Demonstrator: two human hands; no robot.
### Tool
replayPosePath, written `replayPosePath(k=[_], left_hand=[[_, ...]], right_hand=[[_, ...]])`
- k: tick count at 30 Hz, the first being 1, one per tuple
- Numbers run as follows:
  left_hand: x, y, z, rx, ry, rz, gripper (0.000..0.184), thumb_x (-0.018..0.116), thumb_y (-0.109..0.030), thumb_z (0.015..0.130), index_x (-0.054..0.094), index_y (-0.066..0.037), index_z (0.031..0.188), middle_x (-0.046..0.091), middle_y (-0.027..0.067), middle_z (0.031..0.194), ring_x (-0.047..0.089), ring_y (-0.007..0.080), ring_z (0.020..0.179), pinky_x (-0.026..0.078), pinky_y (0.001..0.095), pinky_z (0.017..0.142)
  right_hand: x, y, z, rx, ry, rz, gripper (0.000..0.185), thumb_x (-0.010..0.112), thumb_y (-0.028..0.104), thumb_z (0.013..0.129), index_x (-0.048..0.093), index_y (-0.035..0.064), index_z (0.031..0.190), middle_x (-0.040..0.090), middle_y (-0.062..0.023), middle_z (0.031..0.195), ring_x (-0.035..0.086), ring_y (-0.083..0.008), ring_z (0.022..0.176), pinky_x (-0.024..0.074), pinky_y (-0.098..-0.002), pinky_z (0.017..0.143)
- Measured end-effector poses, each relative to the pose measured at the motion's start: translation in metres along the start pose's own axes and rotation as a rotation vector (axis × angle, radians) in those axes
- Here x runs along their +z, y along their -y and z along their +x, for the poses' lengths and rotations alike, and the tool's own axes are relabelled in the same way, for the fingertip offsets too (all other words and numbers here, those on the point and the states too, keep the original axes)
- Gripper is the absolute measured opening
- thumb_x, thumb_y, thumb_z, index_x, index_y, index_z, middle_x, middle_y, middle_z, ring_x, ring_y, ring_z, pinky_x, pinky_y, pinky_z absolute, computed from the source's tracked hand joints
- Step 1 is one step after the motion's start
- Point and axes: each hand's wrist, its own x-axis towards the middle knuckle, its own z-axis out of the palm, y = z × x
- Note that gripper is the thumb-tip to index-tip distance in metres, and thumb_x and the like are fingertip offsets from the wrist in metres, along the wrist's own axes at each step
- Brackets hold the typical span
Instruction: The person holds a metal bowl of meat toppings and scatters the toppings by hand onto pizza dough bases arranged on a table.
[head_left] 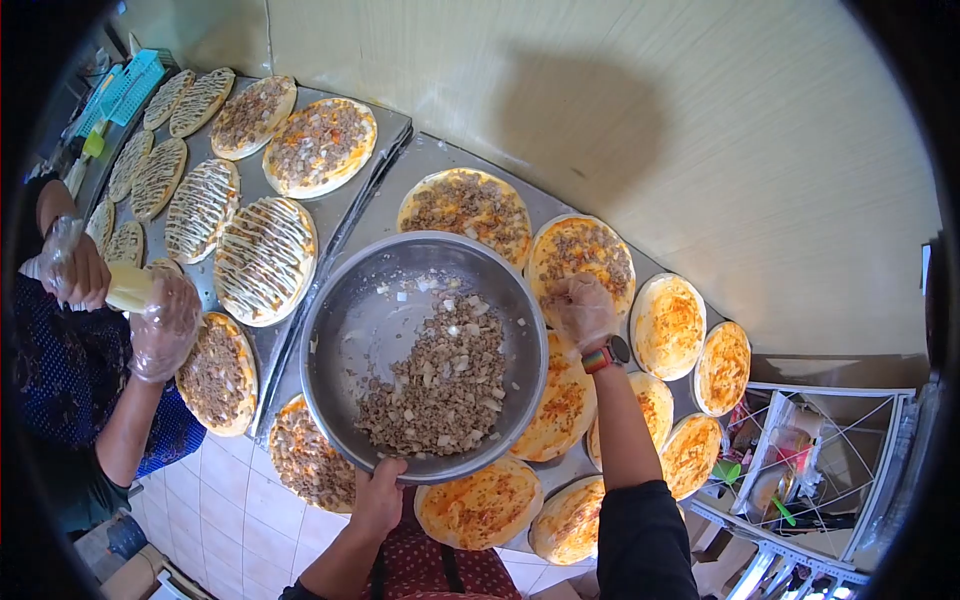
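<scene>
Two clear-gloved co-worker's hands at far left hold a pale-yellow sauce container, near round flatbreads striped with cream sauce. Next, the person's bare left hand is closed on the near rim of a wide, round, silver metal bowl part-filled with crumbly brown topping. The clear-gloved right hand is over a round flatbread strewn with similar topping; whether its fingers hold any is hidden. Scattering seems the step in hand; the next move likely calls for more from the bowl for the orange-smeared flatbreads farther right. No brand, label or writing is readable
</scene>
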Motion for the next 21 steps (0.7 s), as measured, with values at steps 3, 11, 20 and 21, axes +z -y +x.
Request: replayPosePath(k=[3,11,20,21], left_hand=[[0.001,-0.001,-0.001,-0.003,0.014,0.005,0.018,0.043,0.003,0.068,0.040,-0.001,0.086,0.049,0.0065,0.070,0.054,0.0189,0.062,0.048,0.0337,0.058],[-0.003,0.001,-0.001,-0.012,-0.079,0.054,0.016,0.042,0.003,0.068,0.040,-0.001,0.083,0.047,0.0060,0.070,0.053,0.0193,0.063,0.049,0.0357,0.058],[0.008,-0.006,-0.006,-0.024,-0.065,0.010,0.017,0.044,0.003,0.068,0.040,-0.005,0.083,0.046,0.0024,0.072,0.050,0.0133,0.063,0.044,0.0282,0.056],[0.007,-0.005,-0.005,-0.025,-0.066,0.011,0.017,0.044,0.003,0.068,0.040,-0.005,0.083,0.046,0.0024,0.072,0.050,0.0133,0.063,0.044,0.0282,0.056]], right_hand=[[-0.001,-0.012,-0.006,0.032,-0.151,0.040,0.014,0.052,0.005,0.059,0.056,0.0052,0.072,0.052,-0.0122,0.073,0.049,-0.0298,0.073,0.0407,-0.0357,0.064],[0.001,-0.032,-0.019,0.041,-0.040,-0.232,0.011,0.054,0.011,0.063,0.058,0.0081,0.073,0.053,-0.0090,0.076,0.049,-0.0258,0.079,0.0409,-0.0329,0.067],[0.007,0.005,0.009,-0.012,0.058,-0.139,0.010,0.051,0.013,0.063,0.056,0.0068,0.069,0.051,-0.0116,0.077,0.050,-0.0277,0.074,0.0418,-0.0350,0.064],[0.007,0.004,0.012,-0.012,0.059,-0.138,0.010,0.051,0.013,0.063,0.056,0.0068,0.069,0.051,-0.0116,0.077,0.050,-0.0277,0.074,0.0418,-0.0350,0.064]])
